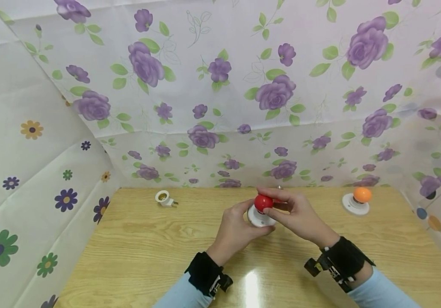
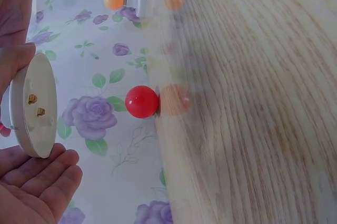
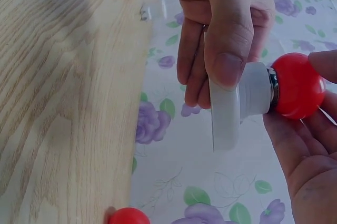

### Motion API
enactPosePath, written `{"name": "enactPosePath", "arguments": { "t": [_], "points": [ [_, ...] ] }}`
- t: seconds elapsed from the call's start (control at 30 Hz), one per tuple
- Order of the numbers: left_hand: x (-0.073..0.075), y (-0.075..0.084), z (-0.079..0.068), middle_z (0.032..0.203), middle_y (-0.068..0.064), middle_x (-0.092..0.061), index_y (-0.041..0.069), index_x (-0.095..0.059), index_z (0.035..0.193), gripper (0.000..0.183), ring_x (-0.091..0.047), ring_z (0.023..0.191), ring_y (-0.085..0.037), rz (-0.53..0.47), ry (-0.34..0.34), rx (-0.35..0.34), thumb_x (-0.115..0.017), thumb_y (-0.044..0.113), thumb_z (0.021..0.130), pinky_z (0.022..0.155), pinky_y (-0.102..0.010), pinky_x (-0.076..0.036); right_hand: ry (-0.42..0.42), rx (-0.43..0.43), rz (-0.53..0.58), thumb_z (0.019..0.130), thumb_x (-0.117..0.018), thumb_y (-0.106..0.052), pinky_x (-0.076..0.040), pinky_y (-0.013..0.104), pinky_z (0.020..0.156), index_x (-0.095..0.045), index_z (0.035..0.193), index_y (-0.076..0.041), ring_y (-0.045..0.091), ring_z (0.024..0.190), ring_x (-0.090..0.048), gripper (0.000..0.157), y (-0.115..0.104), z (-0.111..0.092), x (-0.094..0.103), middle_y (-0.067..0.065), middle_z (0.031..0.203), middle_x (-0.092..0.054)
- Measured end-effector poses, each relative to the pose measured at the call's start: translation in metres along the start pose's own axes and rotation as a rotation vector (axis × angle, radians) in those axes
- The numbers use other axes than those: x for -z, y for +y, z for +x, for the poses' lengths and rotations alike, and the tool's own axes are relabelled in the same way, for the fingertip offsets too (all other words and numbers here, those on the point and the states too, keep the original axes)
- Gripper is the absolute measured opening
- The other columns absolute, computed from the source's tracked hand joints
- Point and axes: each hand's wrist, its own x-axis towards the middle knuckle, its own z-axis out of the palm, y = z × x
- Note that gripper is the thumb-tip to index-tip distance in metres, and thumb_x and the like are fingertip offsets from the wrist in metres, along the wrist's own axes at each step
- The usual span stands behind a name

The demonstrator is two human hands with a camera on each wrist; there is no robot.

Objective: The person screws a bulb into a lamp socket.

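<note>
Wooden tabletop [image 1: 147, 256] beneath, the left hand [image 1: 233, 229] grips a white socket [image 1: 259, 220], the right hand [image 1: 301, 216] the red bulb [image 1: 263, 203] in it.

The held red bulb [image 1: 263, 204] is shining glossily against a metal collar [image 3: 273, 89]. Its white base [image 3: 226, 121] is looking like smooth plastic, brassy metal screws [image 2: 40, 112] showing beneath. From that bulb, the wood-grained table [image 1: 147, 256] is gleaming at six o'clock, the orange bulb [image 1: 362, 195] is looking smooth at three, and the plug [image 1: 167, 201] is showing white plastic at nine.
</note>
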Motion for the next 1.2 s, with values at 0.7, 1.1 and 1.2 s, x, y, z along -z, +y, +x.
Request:
{"name": "enactPosePath", "arguments": {
  "t": [0.7,1.1,1.2],
  "points": [
    [-0.003,0.0,0.0,0.104,0.017,-0.06,0.027,-0.058,0.124,0.063,-0.056,0.09,0.002,-0.018,0.01,0.005,-0.074,0.055,0.07,0.069,-0.026,-0.05,0.109,-0.019,0.013,0.083,-0.068,-0.008,-0.048,0.039,0.082,-0.06,0.122,-0.008,0.022,0.107,-0.056,0.04,-0.009,-0.001,-0.005,0.01,0.119,-0.059],
    [-0.003,0.002,-0.001,0.1,0.017,-0.061,0.029,-0.058,0.12,0.059,-0.058,0.087,0.0,-0.029,0.031,0.011,-0.074,0.054,0.07,0.067,-0.026,-0.051,0.274,-0.017,-0.027,0.077,-0.075,-0.012,-0.052,0.037,0.072,-0.065,0.113,-0.007,0.026,0.089,-0.063,0.038,-0.011,-0.003,-0.014,0.01,0.109,-0.063],
    [-0.002,0.002,0.0,0.1,0.018,-0.06,0.03,-0.058,0.12,0.058,-0.058,0.088,0.0,-0.03,0.028,0.008,-0.074,0.053,0.07,0.068,-0.022,-0.05,0.272,0.0,-0.068,0.076,-0.076,-0.013,-0.051,0.038,0.075,-0.064,0.113,-0.006,0.022,0.092,-0.063,0.039,-0.012,-0.002,-0.013,0.008,0.108,-0.063]
  ]
}}
